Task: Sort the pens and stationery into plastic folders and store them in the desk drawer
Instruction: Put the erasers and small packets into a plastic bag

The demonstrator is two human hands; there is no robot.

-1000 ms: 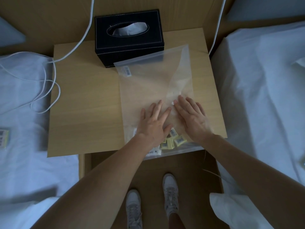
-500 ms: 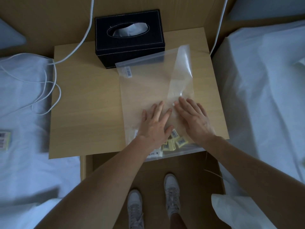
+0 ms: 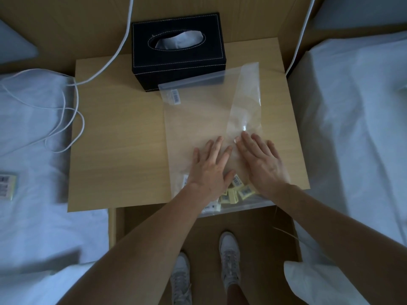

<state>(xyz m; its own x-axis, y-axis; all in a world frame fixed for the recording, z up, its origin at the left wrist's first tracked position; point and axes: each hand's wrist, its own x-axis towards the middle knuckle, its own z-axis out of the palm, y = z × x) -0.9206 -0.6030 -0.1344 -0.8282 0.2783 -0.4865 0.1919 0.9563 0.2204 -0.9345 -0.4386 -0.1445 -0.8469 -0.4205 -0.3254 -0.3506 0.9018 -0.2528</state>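
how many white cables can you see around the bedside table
2. One white cable runs from the top edge past the tissue box and loops onto the left bed. The other white cable runs down the table's far right corner. Further cables may be hidden.

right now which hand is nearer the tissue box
Left, marginally. The left hand lies below the tissue box, slightly right of it; the right hand lies farther right.

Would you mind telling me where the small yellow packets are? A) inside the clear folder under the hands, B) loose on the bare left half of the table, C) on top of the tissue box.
A: the yellow packets lie inside the clear folder, at its near end by both wrists.
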